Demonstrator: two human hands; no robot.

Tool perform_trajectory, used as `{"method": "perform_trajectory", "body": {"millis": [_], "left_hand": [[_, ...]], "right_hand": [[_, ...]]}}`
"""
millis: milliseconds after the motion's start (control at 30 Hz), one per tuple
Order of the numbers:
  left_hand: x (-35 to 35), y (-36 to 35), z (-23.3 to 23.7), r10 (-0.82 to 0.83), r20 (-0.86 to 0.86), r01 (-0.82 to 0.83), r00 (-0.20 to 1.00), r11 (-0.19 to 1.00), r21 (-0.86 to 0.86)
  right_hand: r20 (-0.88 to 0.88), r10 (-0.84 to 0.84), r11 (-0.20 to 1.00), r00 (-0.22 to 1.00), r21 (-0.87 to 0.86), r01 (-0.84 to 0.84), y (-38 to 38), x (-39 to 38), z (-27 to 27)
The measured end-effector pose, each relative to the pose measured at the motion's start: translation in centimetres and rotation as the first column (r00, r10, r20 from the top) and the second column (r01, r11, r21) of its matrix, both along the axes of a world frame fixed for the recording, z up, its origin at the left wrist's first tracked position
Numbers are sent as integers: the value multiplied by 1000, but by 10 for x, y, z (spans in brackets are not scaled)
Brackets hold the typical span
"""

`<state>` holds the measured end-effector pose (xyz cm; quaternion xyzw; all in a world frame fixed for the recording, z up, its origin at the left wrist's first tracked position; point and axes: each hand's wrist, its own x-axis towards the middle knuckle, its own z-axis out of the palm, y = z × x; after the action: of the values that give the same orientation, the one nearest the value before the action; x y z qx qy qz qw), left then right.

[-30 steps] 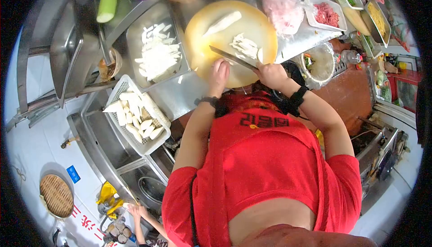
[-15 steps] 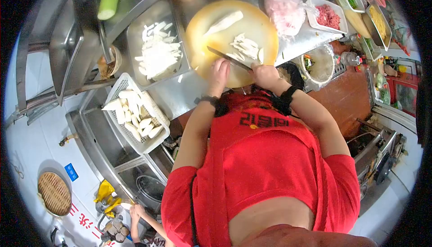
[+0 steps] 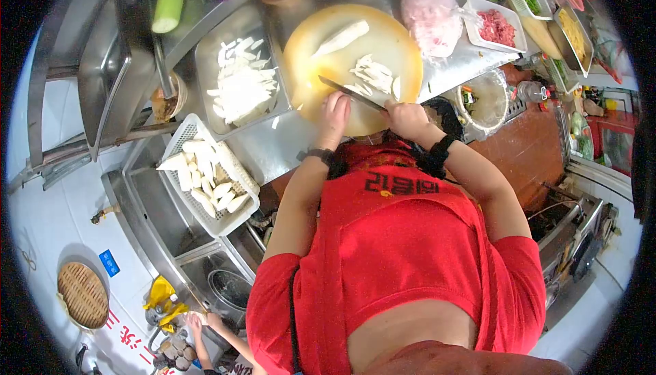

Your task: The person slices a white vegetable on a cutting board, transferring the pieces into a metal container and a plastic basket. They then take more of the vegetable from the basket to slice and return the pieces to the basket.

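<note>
white wall (image 3: 48, 224), lower left: "洗" and "三" can be read in red; the stroke mark beside them is left unclear.
blue sign (image 3: 109, 263), left: small white characters are borne, too small to be read.
red apron (image 3: 403, 252), centre: dark characters are printed upside down; "记" can be made out, the others are blurred.
shirt (image 3: 240, 368), bottom edge: "lan" can be read in part.

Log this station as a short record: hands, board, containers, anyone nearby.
Right hand: gripping knife
Left hand: fingers close to the blade; held piece unclear
Round board: long white piece, cut slices
Metal tray: left of board, heaped with white slices
White basket: chunkier white pieces
White tray: right of board, chopped red food
Nearby: co-worker's hands, lower left
</note>
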<state>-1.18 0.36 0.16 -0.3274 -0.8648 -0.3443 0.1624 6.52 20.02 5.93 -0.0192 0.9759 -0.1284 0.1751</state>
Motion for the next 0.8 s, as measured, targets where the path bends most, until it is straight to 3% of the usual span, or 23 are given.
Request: {"method": "perform_trajectory", "body": {"millis": [333,800], "left_hand": [[1,0,0,-1,-26,1,1000,1000,31],[0,0,-5,-22,-18,22,1000,1000,21]], "right_hand": [[29,-53,996,998,-76,55,9,12,36],[-11,15,998,1000,-68,-16,3,3,21]]}}
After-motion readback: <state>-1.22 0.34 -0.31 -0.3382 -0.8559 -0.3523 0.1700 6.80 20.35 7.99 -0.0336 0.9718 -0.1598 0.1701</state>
